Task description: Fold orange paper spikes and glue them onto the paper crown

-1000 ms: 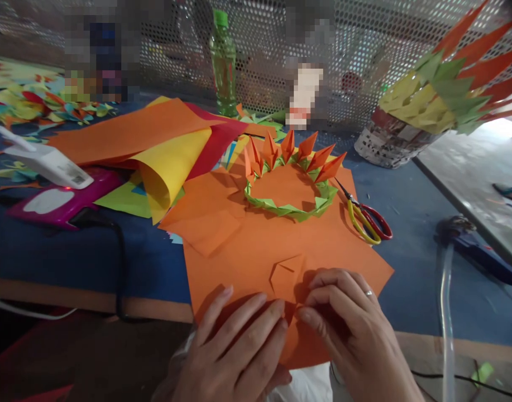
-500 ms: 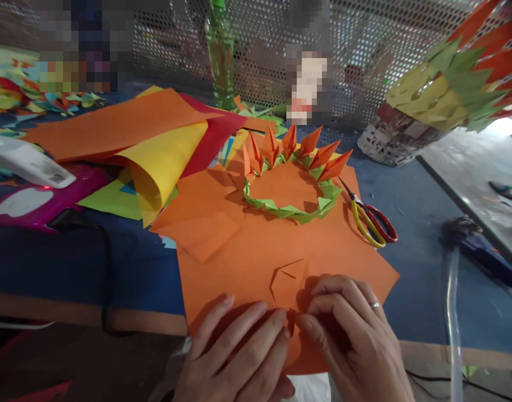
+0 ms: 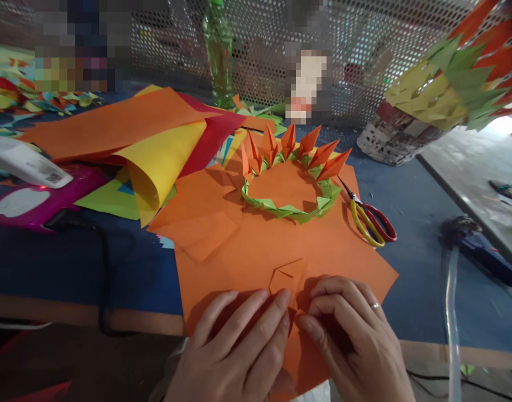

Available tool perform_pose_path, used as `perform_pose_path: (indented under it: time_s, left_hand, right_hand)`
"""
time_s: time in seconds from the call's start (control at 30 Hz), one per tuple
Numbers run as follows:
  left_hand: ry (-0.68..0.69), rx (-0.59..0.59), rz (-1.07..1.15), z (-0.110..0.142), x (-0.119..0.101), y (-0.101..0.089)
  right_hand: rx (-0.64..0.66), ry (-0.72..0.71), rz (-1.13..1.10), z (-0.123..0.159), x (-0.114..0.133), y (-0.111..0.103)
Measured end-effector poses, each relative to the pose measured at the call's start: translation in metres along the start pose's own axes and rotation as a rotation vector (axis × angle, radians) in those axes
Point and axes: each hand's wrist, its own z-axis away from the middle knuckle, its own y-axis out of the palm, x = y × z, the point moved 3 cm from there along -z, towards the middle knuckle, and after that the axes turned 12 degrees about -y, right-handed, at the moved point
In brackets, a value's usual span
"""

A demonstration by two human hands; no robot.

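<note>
A small folded piece of orange paper lies on larger orange sheets at the table's front edge. My left hand rests flat over the left part of that folded piece, fingers stretched out. My right hand has its thumb and forefinger pinched at the piece's right edge, and a ring is on one finger. Behind them stands a ring of folded green paper with several orange folded points along its far side. Scissors with one yellow and one red handle lie right of that ring.
A hot glue gun lies at the right. At the left are a white scanner-like device on a magenta base and rolled coloured paper. A green bottle and a paper-covered pot stand at the back.
My left hand has slid slightly upward, its fingertips now covering more of the folded orange piece. My right hand has barely moved. The whole view has shifted slightly.
</note>
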Motion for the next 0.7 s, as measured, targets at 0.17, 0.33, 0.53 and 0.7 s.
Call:
perform_pose_path:
  time_s: [0.17,0.33,0.53,0.7]
  left_hand:
    - [0.030,-0.024,-0.016,-0.0007,0.0017,0.0022]
    - [0.063,-0.020,-0.012,0.0015,0.0033,0.0011]
    - [0.080,-0.046,0.003,0.0038,0.0056,0.0018]
    - [0.077,0.009,-0.012,0.0059,0.0078,-0.0017]
  right_hand:
    - [-0.019,0.049,0.001,-0.0003,0.0016,0.0009]
    - [-0.013,0.054,-0.007,-0.0015,0.0034,0.0022]
    - [-0.026,0.066,-0.005,-0.0045,0.0037,0.0012]
    - [-0.015,0.021,0.018,-0.0070,0.0016,-0.0008]
